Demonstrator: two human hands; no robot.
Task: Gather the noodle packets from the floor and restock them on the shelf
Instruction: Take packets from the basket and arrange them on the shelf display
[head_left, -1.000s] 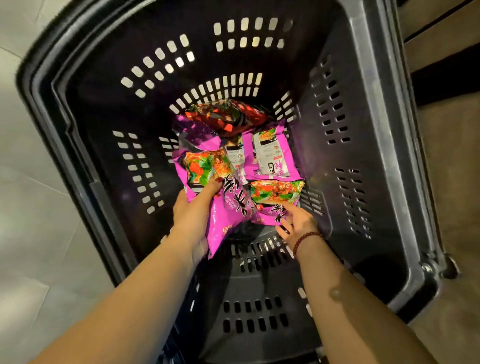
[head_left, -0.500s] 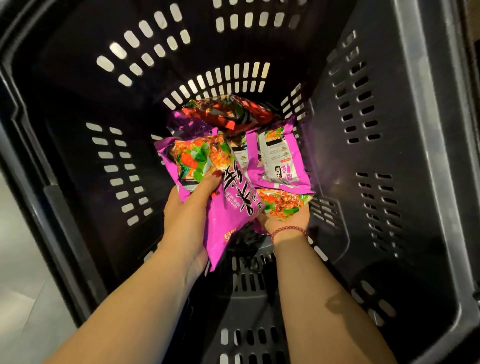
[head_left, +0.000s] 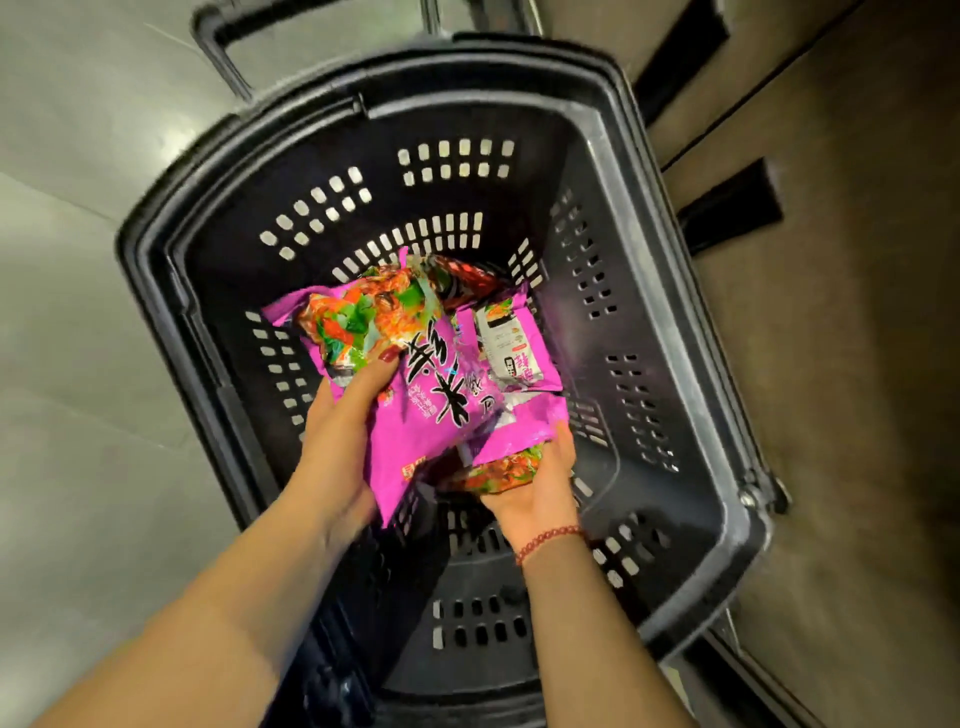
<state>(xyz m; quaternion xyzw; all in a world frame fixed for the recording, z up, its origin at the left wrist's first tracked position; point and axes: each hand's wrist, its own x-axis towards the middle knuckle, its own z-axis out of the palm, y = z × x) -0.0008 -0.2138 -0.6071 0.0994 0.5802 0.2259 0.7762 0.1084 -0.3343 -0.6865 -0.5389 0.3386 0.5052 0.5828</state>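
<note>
Both hands are down in the black basket (head_left: 639, 332)! The left hand (head_left: 340, 447) grips the big pink packet (head_left: 421, 395), thumb clamped on its face. The right hand (head_left: 540, 486) cups a 2nd packet (head_left: 511, 441) from below, fingers curled round it. The risk: slick film and a loose cupped hold, so that 2nd packet could slide off on the lift. 1 more pink packet (head_left: 511, 345) lies on the basket floor, easy to snag or forget.
</note>
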